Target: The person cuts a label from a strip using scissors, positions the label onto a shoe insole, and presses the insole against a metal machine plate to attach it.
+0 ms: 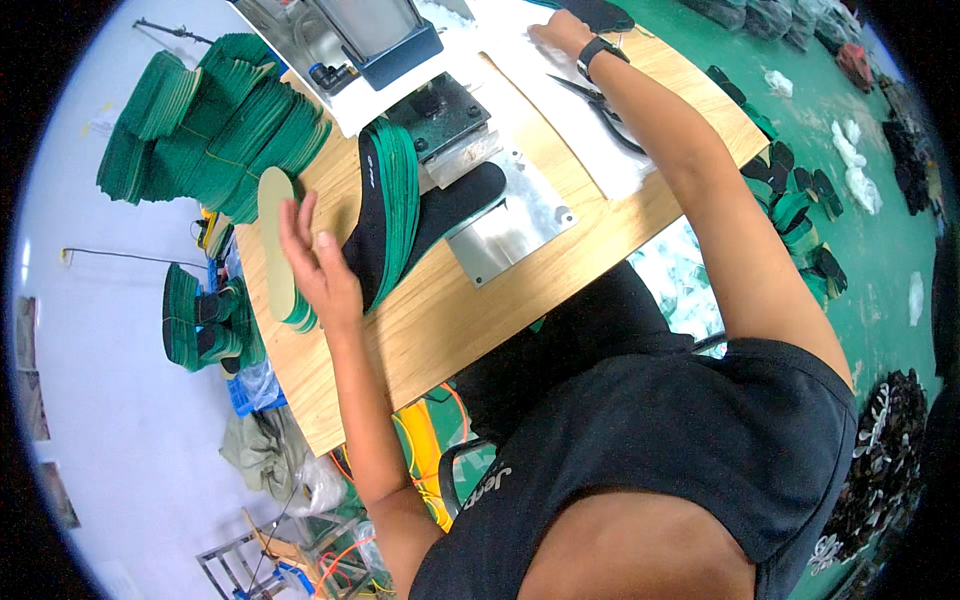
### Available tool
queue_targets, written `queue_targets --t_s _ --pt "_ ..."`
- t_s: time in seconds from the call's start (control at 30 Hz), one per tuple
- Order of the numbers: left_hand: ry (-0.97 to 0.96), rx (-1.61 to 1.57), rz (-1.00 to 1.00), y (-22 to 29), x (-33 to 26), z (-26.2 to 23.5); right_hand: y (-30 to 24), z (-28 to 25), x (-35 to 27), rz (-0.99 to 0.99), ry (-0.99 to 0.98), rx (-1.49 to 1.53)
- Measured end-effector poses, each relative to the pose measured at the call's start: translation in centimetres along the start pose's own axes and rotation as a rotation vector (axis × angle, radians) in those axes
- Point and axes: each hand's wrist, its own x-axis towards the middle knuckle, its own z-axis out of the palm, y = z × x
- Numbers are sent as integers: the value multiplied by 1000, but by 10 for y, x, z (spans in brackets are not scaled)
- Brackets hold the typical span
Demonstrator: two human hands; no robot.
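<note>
Left hand (325, 268): spread, empty, at beige-topped insoles (276, 235) | right hand (562, 36): near dark insole (598, 13), closure, hold unclear

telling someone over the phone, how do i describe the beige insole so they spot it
On the wooden table, go to the left edge, by the person's left hand. The beige insole lies there atop green layers. Its plain pale face sets it apart from the black-faced insoles to its right.

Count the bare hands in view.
2: the left hand at the tan-topped insole stack, the right hand at the white sheet's far end. No others show.
</note>
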Motion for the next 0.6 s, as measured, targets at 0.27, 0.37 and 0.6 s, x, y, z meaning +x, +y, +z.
queue_targets --t_s 0.27,0.37,0.6 --pt "256 -358 -30 8 -7 -36 2 6 10 -100 -10 -91" --pt "406 -310 -41 18 -9 -35 12 5 21 -253 99 -21" --pt "-51 -698 -21 53 -58 32 -26 -92 3 -494 478 435"
